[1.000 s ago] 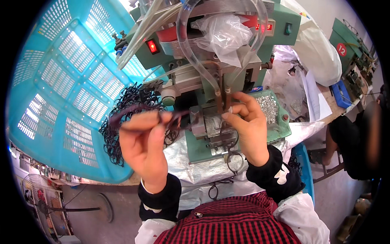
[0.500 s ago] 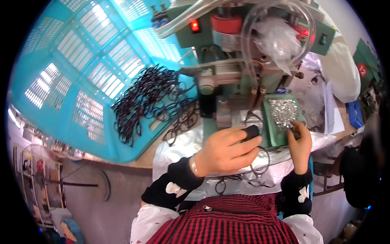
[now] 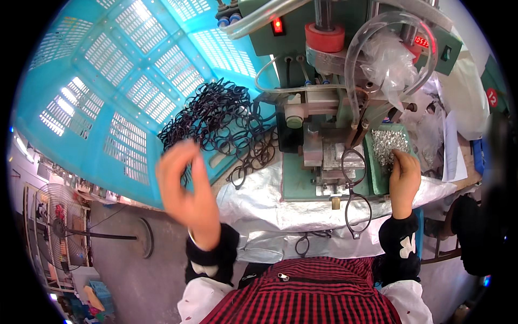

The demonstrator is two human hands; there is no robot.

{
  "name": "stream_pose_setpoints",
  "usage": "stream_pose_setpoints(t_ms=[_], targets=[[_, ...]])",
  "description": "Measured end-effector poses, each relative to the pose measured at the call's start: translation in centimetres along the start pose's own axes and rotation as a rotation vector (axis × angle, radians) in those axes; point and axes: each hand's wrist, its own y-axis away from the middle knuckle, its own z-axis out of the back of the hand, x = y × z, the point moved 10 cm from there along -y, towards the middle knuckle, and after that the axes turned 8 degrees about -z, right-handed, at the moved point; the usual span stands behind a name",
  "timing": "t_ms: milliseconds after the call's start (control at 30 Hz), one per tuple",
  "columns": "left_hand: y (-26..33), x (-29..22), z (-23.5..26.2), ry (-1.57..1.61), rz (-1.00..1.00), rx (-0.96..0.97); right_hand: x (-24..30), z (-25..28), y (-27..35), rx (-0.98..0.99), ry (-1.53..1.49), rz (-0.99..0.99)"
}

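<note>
Silver-sheeted workbench [image 3: 253, 208], left hand [image 3: 186, 186] blurred near black frames [image 3: 213, 113], grip indeterminable, right hand [image 3: 406, 181] at metal pieces [image 3: 384, 144], fingertip hold unverifiable

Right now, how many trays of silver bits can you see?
1: the green tray on the right side of the machine, the right hand over its edge. Others may be hidden.
</note>
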Motion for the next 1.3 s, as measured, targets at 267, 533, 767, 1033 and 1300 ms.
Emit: stream_pose_setpoints(t_ms=[267,533,767,1033,1300], targets=[[1.1,10.7,-21.4,-0.010,-0.168,0.897,-1.0,-2.2,-1.3,0.019,-0.325,-0.155],[-6.1,9.5,-19.6,-0.392,-0.437,0.838,-4.5,-1.6,0.0,0.153,-0.342,-0.356],[-6.7,10.4,-20.6,-0.667,-0.564,1.163,-5.0,0.0,2.9,0.196,-0.407,-0.613],[-8.3,9.4,-17.7,-0.481,-0.622,0.644,7.5,0.1,-2.4,0.207,-0.730,-0.167],[-1.2,1.0,-9.9,0.958,0.383,0.056,8.6,-2.6,-2.0,0.274,-1.066,-0.438]])
